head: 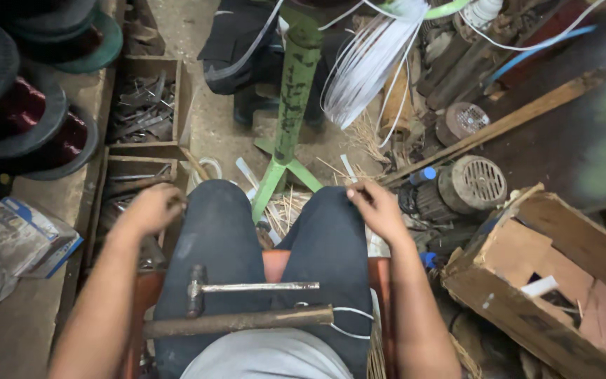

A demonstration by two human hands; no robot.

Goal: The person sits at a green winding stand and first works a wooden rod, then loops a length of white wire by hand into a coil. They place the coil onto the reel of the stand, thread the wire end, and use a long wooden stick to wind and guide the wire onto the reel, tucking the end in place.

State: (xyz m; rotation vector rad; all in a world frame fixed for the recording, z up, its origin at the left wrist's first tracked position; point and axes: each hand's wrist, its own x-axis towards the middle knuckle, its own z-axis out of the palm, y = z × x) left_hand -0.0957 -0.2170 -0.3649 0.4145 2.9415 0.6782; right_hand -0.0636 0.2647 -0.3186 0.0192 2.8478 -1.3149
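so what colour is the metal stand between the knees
Green, with worn, chipped paint; the metal stand shows best in the head view.

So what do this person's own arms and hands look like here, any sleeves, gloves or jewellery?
Both arms are bare from above the elbow down, with no sleeves reaching the forearms. The left hand and right hand wear no gloves, and no watch, ring or bracelet shows on either wrist. Below them the person wears dark blue trousers and a light grey shirt.

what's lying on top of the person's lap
A small hammer with a metal handle and a thicker rusty bar lie across the thighs, with a loop of white wire beside them. The shirt hides whatever is nearer the waist.
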